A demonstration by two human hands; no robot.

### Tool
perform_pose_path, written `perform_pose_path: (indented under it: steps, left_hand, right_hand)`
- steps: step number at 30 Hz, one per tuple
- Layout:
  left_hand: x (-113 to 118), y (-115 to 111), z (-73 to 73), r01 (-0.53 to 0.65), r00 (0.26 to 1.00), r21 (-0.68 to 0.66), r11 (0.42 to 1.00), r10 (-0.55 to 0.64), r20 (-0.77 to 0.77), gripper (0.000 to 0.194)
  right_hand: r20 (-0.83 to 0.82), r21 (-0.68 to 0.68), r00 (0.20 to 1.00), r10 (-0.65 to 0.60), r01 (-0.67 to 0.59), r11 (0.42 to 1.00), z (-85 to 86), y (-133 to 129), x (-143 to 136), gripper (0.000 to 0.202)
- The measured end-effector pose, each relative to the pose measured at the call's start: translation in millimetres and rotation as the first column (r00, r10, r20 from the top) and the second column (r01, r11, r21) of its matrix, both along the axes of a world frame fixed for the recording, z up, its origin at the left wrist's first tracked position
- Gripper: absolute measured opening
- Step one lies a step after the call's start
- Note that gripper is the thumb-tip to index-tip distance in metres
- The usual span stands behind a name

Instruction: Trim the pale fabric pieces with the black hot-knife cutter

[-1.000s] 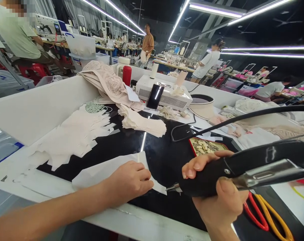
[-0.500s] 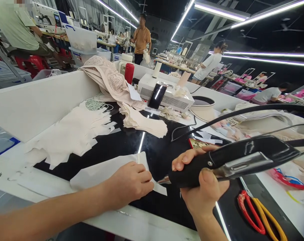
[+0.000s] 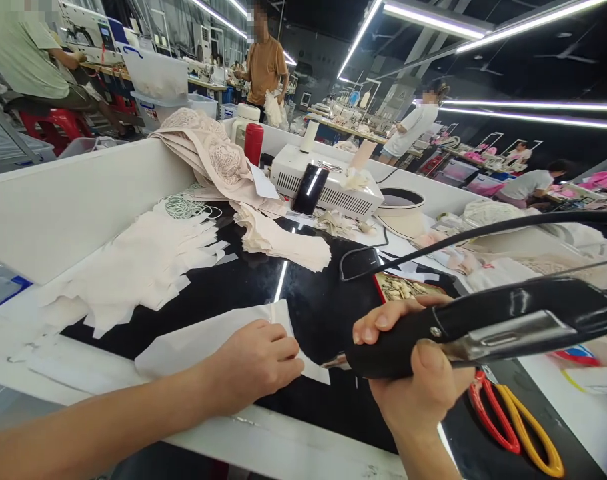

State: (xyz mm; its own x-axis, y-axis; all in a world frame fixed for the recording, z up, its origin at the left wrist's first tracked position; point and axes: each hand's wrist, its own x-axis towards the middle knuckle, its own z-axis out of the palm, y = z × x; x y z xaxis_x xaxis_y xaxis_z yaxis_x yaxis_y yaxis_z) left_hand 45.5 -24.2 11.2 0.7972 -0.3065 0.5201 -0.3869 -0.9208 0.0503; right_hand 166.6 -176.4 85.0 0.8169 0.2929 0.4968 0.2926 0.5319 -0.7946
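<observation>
My left hand (image 3: 261, 357) lies on a white fabric piece (image 3: 198, 337) with its fingers curled and pressed together at the right end. A narrow pale strip (image 3: 275, 312) shows just beyond the knuckles. My right hand (image 3: 413, 373) is wrapped around a black corded hand tool (image 3: 463, 327) with a silver lever along its side. The tool's pointed metal tip (image 3: 336, 362) points left at the fabric's right edge, a short way from my left fingertips. Whether the tip touches the fabric, I cannot tell.
Cream fabric pieces (image 3: 133, 267) spread at left; a second stack (image 3: 283, 237) lies behind. Scissors (image 3: 493, 413) with red and yellow handles rest at right. Farther back are a tin of small metal parts (image 3: 403, 288), a phone (image 3: 309, 190) and a vented white box (image 3: 351, 193).
My right hand and the tool have shifted right, drawing the tip slightly away from my left fingers. My left hand stays on the fabric. A person in the background has come closer.
</observation>
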Motion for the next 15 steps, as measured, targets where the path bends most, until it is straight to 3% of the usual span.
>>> perform_pose_path:
  steps: [6,15]
  left_hand:
    - [-0.3,0.8,-0.4,0.002,1.000,0.003,1.000,-0.002,0.001,0.021]
    - [0.8,1.4,-0.5,0.003,1.000,-0.006,1.000,-0.003,0.005,0.020]
  right_hand:
    - [0.001,-0.015,1.000,0.019,-0.019,1.000,-1.6,-0.7,-0.6,0.025]
    - [0.013,0.050,0.995,0.096,-0.097,0.994,-0.4,2.9,-9.8,0.035]
